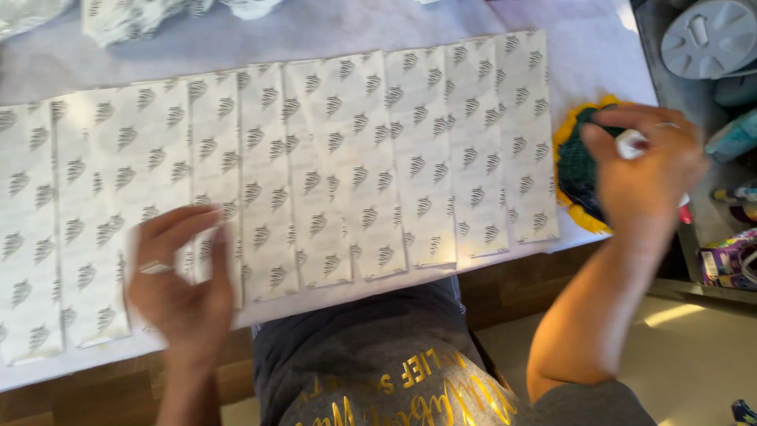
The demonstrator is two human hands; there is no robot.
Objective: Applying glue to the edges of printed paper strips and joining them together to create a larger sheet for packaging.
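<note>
A row of white backing strips (pixel 315 173), each printed with a repeated small grey emblem, lies side by side across the worktop (pixel 583 47), which is covered in a pale sheet. The strips run from the left edge of the view almost to the worktop's right edge, their long sides touching or slightly overlapping, their lower ends near the front edge.

The left hand (pixel 183 276) lies flat on the strips near the front edge, towards the left. Its fingers are stretched out and held close together, palm down, and a ring shows on one finger. The hand is blurred.

The right hand (pixel 643 170) is at the right edge of the worktop, just beyond the last strip. Its thumb and fingers are curled round a small white object (pixel 631 143), too blurred to name. Under that hand sits a round dark green piece with a yellow rim (pixel 574 170), half hidden by the fingers, touching the worktop at its right edge.

Crumpled printed wrapping (pixel 126 17) lies at the far edge. A grey round lid (pixel 710 35) and colourful packets (pixel 729 260) stand off the worktop to the right.
</note>
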